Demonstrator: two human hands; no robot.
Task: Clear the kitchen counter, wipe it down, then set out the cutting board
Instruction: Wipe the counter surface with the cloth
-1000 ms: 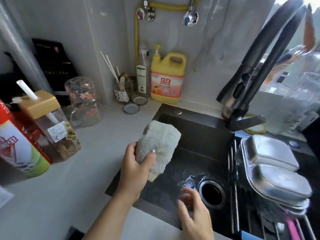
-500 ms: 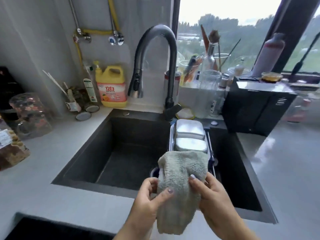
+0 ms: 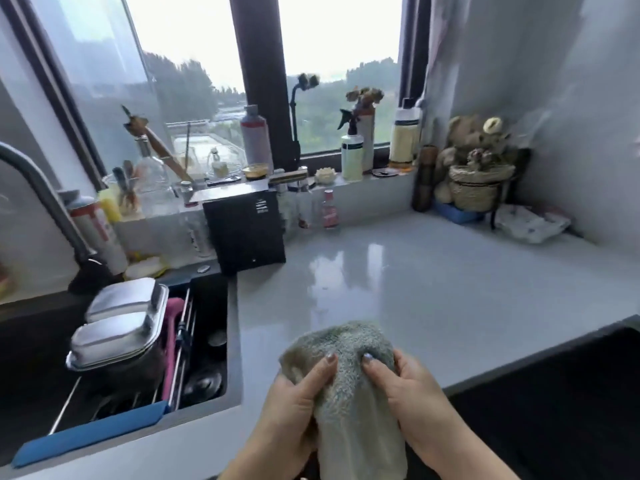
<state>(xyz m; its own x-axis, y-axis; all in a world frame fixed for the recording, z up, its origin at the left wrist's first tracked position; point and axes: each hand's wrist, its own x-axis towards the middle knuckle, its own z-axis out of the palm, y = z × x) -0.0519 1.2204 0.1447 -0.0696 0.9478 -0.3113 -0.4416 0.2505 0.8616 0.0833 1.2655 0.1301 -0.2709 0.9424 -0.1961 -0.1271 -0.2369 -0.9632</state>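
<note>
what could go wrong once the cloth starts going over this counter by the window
1. A wide sweep of the cloth, which the left hand and right hand both grip, could tip the small red-labelled bottle standing at the back of the counter.
2. The basket stand and white packet sit in the far corner, so that patch may go unwiped.

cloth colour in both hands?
Pale grey-green, plain fluffy cloth; left hand and right hand grip it. Head view.
</note>
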